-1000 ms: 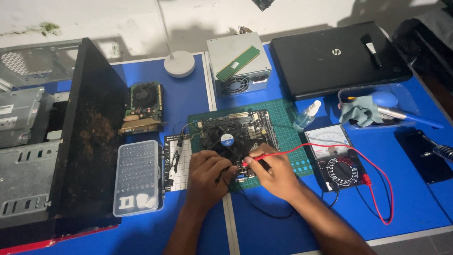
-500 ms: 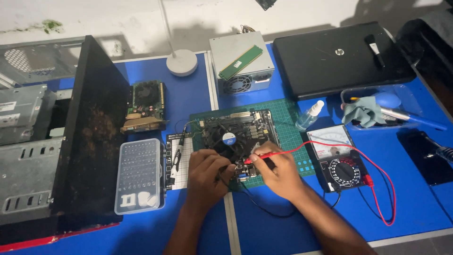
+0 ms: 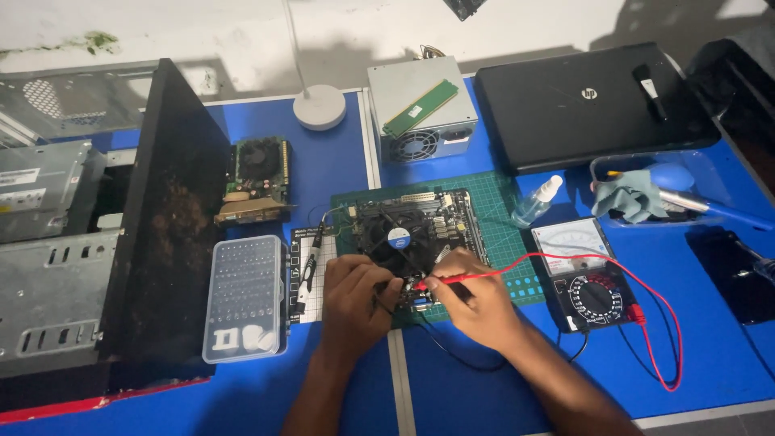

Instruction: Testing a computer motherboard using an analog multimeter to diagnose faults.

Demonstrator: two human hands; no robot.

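Down over the bench, from the head view, I had both hands bunched at the near edge of the motherboard [image 3: 412, 234], which lay flat on a green cutting mat [image 3: 502, 242] on the blue table [image 3: 339, 173]. My left hand [image 3: 358, 295] was curled, fingers together, pinching what looked like the black probe; its tip was hidden under my knuckles. My right hand [image 3: 476, 295] was clamped on the red probe [image 3: 452, 279], wrist cocked inward, the tip pointing left and meeting the board just beside the left fingertips. The red lead [image 3: 646, 295] looped right, over the analog multimeter [image 3: 585, 274], and curled back to its socket. A screwdriver bit case [image 3: 245, 295] sat just left of my left forearm, with a dark computer case panel [image 3: 165, 226] standing upright beyond it. A graphics card [image 3: 257, 179], a power supply [image 3: 420, 109] carrying a green memory stick [image 3: 420, 107], and a closed laptop [image 3: 589, 101] crowded the far side. Open blue surface lay near me, either side of my forearms.
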